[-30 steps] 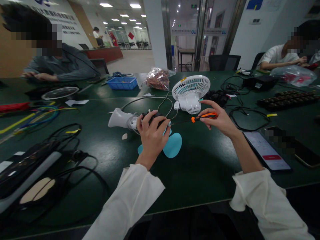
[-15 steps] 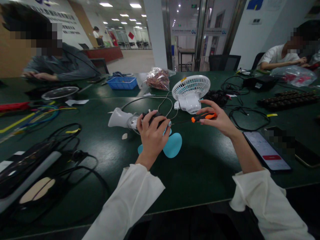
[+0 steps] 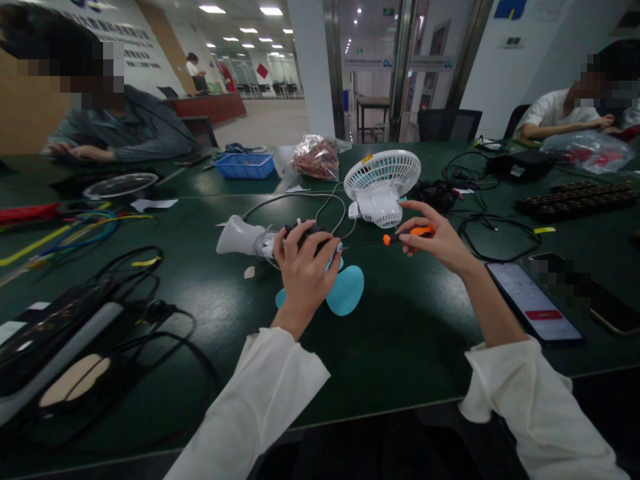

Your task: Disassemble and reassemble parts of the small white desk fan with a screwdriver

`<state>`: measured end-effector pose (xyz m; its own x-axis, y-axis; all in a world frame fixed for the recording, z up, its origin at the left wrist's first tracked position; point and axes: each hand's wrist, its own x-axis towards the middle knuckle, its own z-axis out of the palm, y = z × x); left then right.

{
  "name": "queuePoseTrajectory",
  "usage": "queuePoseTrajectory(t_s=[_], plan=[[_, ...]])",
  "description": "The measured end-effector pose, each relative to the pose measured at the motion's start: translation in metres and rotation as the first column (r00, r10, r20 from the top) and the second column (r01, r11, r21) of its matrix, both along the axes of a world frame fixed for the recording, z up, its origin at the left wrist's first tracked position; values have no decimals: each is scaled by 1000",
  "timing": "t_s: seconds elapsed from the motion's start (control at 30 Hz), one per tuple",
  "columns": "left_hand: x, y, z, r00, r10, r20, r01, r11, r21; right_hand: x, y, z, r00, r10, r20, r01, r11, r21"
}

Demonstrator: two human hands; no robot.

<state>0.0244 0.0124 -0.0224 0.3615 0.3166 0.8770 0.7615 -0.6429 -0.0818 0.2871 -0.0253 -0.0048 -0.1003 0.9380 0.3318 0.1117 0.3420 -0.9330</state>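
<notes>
My left hand [image 3: 307,270] is closed over the dark motor part of a small fan lying on its side. That fan's white base [image 3: 240,236] points left, and its blue blades [image 3: 346,291] show beneath and beside the hand. An orange and black screwdriver [image 3: 409,235] is held by its handle in my right hand [image 3: 430,237], thumb and fingers pinched on it. The thin shaft runs left to the motor's end by my left fingers; whether the tip sits in a screw I cannot tell. Just behind my right fingers is a white caged fan head [image 3: 383,183].
A blue basket [image 3: 245,166] and a clear plastic bag [image 3: 316,158] stand farther back. At the right lie a lit phone [image 3: 534,303] and black cables. A power strip [image 3: 55,327] and cables are at the left. Two people sit across the table.
The fingers of my right hand have shifted slightly on the screwdriver handle, the lower ones curling in. My left hand and the fan parts stay in place.
</notes>
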Motion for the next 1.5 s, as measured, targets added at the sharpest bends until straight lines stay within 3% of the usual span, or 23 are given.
queuePoseTrajectory(t_s=[0.17,0.43,0.73,1.03,1.27,1.5], plan=[[1,1,-1,1000,-2,18,2,1000,-9,2,-1,1,1000,13,16,-14,1000,22],[1,-1,1,1000,9,-1,-9,1000,-2,-2,1,-1,1000,-13,9,13,999,-53],[1,-1,0,1000,8,-2,-8,1000,-2,1,0,1,999,36,4,-36,999,10],[1,0,0,1000,2,4,-2,1000,0,-1,2,-1,1000,-25,19,26,997,-67],[0,0,0,1000,5,-2,-5,1000,-7,1,-1,1,999,37,-18,-38,999,-26],[0,0,0,1000,1,4,-1,1000,-6,0,0,0,999,-28,17,28,999,-43]])
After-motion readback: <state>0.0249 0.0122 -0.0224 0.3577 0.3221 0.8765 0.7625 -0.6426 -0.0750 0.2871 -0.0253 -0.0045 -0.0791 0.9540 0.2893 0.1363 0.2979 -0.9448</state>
